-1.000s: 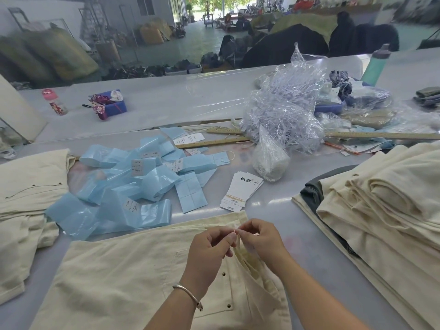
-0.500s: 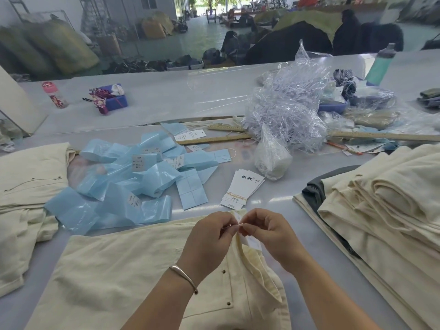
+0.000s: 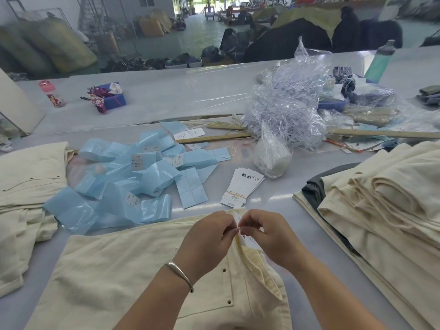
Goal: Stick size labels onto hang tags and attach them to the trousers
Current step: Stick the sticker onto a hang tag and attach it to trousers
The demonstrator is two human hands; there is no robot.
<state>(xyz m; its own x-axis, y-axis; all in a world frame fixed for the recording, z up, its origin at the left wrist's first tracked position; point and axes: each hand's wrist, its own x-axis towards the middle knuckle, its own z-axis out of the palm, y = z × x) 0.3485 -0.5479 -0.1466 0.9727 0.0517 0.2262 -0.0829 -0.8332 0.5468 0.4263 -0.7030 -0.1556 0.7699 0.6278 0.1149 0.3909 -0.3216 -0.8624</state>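
Both hands meet fingertip to fingertip over the waistband of the trousers (image 3: 133, 270). Left hand (image 3: 209, 236) and right hand (image 3: 269, 236) each pinch at the same spot, thumb against forefinger, other fingers curled in. Between them is a white hang tag (image 3: 245, 241), partly hidden. Whatever ties it on is too fine to see, so I can't tell what exactly sits in the pinch. My read: fastening the tag to the waistband edge, which is why the grip is tight and close together; fine work needs both tips at one point.

Pose: both wrists bent down, forearms coming in from 6 o'clock and converging. Metal bangle (image 3: 181, 273) on the left wrist.

Trousers lie flat, waistband at the far end, so the attach point sits directly under the hands.

Supplies are kept within reach: hang tag stack (image 3: 242, 186) just beyond the hands at 12 o'clock, blue label backing strips (image 3: 123, 179) at 10 o'clock. Folded trouser pile (image 3: 385, 210) at 3 o'clock, another pair (image 3: 23, 186) at 9 o'clock; which is done, can't tell.
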